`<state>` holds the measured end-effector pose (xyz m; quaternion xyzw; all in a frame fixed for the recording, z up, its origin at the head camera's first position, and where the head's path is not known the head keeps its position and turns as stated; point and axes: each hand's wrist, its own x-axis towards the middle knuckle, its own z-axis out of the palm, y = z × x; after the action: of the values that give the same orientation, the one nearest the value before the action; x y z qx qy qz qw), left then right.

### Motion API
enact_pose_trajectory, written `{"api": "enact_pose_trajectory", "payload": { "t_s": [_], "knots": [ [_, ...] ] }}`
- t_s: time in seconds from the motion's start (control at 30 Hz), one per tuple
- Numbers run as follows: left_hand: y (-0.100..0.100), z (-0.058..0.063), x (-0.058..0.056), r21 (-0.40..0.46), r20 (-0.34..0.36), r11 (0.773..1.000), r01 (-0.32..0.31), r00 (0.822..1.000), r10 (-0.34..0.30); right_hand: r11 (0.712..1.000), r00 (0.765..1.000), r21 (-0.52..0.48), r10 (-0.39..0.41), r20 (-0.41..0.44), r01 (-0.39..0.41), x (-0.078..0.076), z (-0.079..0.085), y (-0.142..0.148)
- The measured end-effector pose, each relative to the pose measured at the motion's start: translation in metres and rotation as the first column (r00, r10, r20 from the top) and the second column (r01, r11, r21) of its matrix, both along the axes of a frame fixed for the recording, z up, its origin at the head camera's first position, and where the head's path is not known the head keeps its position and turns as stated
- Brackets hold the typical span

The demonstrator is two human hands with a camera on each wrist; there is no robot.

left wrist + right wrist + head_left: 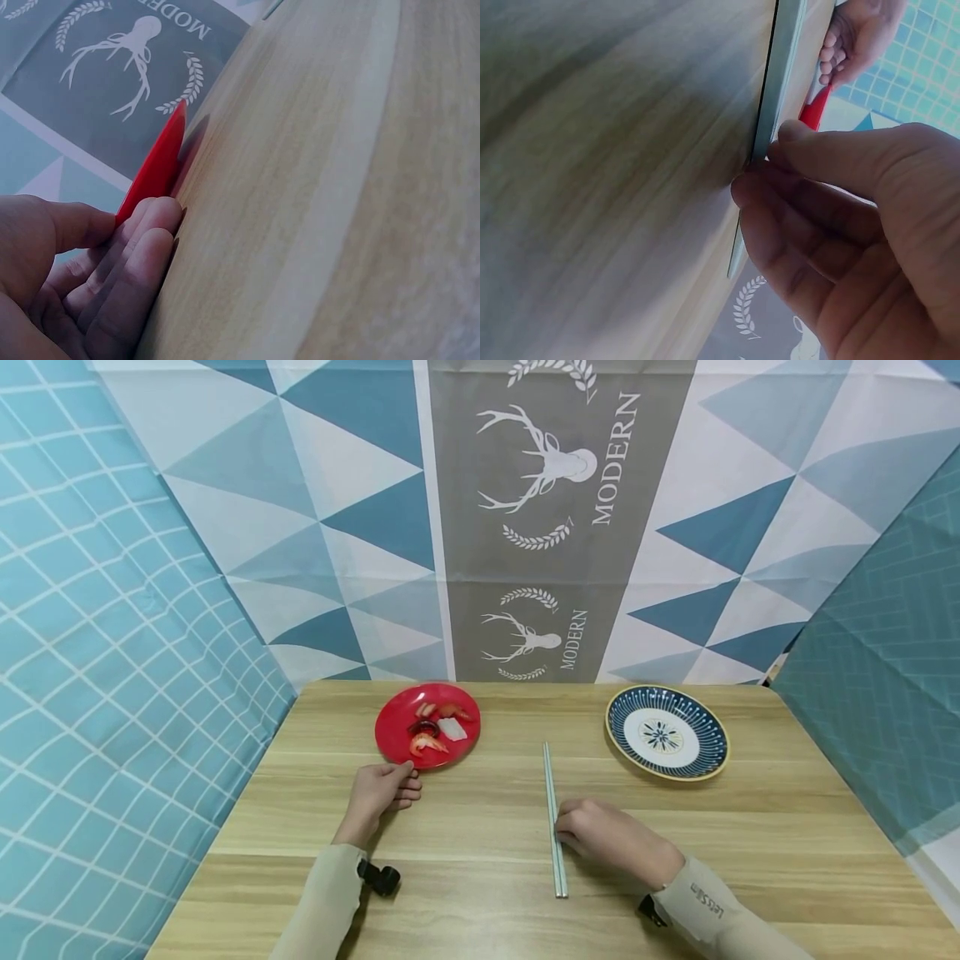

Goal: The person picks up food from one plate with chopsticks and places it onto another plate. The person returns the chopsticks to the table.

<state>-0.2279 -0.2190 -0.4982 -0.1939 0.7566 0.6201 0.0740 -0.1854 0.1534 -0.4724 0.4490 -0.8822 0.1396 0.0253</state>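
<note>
At the near edge of a red plate [392, 724], my left hand [381, 793] pinches the rim between thumb and fingers; the plate's edge [154, 169] looks tilted in the left wrist view. On it lie a shrimp-like piece [426, 742], a white piece [452, 729], a dark ring-like piece [422, 727] and reddish pieces [454, 712]. My right hand [617, 842] has its thumb and fingertips around a pair of pale green chopsticks [550, 785], which lie lengthwise along the table. The chopsticks [781, 67] run between thumb and fingers in the right wrist view.
A blue-and-white patterned dish [707, 745] with a yellowish rim stands at the back right of the wooden table [465, 860]. Patterned cloth [525, 527] hangs along the table's back edge, with blue tiled sheets [112, 610] at the sides.
</note>
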Motion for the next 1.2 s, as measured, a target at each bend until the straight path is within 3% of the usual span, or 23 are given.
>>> {"api": "enact_pose_trajectory", "payload": {
  "t_s": [0.13, 0.77, 0.97, 1.2],
  "knots": [
    [0.0, 0.0, 0.001, -0.001, -0.001, 1.0, -0.001, 1.0, 0.001, 1.0, 0.999, -0.007, 0.007, 0.04, -0.007, 0.001, 0.001, 0.0],
    [0.0, -0.002, -0.003, -0.002, 0.002, 1.0, 0.015, 1.0, -0.015, 1.0, 0.999, 0.006, 0.029, 0.023, -0.029, -0.014, -0.002, -0.028],
    [-0.002, -0.002, -0.003, -0.014, 0.005, 1.0, 0.024, 1.0, -0.024, 0.999, 0.991, -0.027, -0.034, 0.128, 0.037, -0.019, -0.002, -0.031],
    [-0.004, 0.001, 0.007, -0.031, -0.023, 0.999, 0.017, 1.0, -0.018, 0.989, 0.967, -0.079, -0.108, 0.23, 0.129, -0.021, 0.002, -0.029]
  ]
}}
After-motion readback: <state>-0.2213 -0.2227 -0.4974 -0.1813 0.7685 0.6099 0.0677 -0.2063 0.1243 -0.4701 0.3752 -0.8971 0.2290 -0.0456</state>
